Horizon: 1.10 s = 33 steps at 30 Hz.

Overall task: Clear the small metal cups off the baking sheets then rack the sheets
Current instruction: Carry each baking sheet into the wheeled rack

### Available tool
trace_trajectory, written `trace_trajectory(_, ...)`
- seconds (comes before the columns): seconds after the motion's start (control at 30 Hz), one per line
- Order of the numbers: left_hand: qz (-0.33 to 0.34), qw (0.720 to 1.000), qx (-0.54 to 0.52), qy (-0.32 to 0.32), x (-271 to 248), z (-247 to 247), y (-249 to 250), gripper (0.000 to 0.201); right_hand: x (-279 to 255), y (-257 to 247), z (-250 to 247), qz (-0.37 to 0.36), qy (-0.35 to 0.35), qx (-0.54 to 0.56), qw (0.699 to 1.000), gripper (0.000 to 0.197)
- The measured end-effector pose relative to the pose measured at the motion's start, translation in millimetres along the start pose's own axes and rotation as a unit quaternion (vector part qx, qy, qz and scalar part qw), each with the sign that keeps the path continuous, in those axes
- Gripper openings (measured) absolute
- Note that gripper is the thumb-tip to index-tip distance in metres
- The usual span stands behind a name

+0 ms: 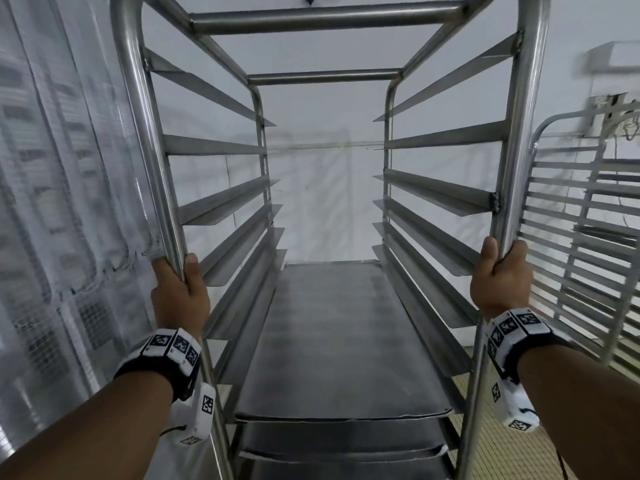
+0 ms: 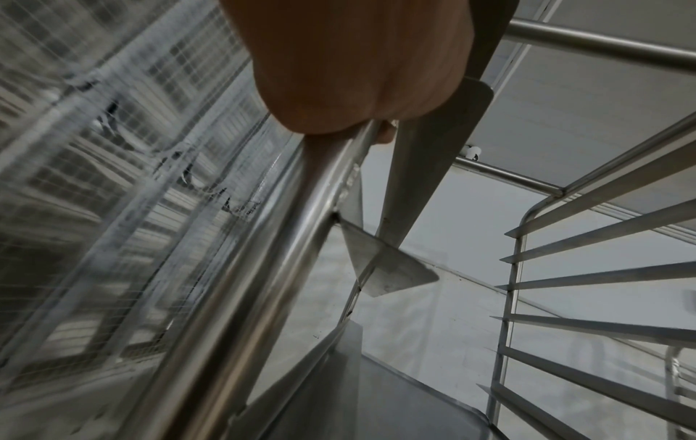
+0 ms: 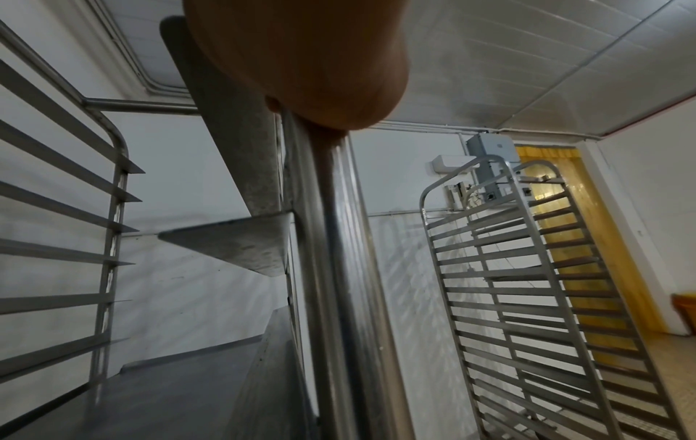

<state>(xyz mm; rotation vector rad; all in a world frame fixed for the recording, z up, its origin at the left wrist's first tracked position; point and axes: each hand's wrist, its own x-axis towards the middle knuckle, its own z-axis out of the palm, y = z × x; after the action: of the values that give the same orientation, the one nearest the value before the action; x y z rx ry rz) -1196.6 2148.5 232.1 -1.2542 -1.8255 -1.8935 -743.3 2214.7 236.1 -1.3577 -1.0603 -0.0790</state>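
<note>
Head view shows the left hand (image 1: 180, 295) and right hand (image 1: 498, 278) grasping the rack (image 1: 519, 133) posts, sheets (image 1: 341, 341) racked; next, I judge, steer it clear of the right rack (image 1: 585, 237).

Bare forearms; black wristbands (image 1: 162, 365), white marker-printed camera blocks (image 1: 512, 400).

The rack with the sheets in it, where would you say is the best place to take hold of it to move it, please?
Probably by the two near uprights, from the open loading end, one hand on each, as now: left hand on the left post, right hand on the right post. The rack posts are round tubes that fingers wrap fully, whereas the runners are thin angled strips. Sheets sit low.
</note>
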Motion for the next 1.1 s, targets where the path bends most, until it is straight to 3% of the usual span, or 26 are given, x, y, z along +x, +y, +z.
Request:
trace_trajectory(0.6, -0.022, 0.998, 0.027, 0.045, 41.1, 155.6, -9.6, 0.055, 111.5, 66.2, 135.8, 0.011, -0.052, 0.016, 0.998, 0.046)
trace_trajectory(1.1, -0.031, 0.999, 0.014, 0.04, 103.0, 270.1, -42.8, 0.052, 172.0, 96.5, 257.8, 0.003, -0.037, 0.025, 0.999, 0.047)
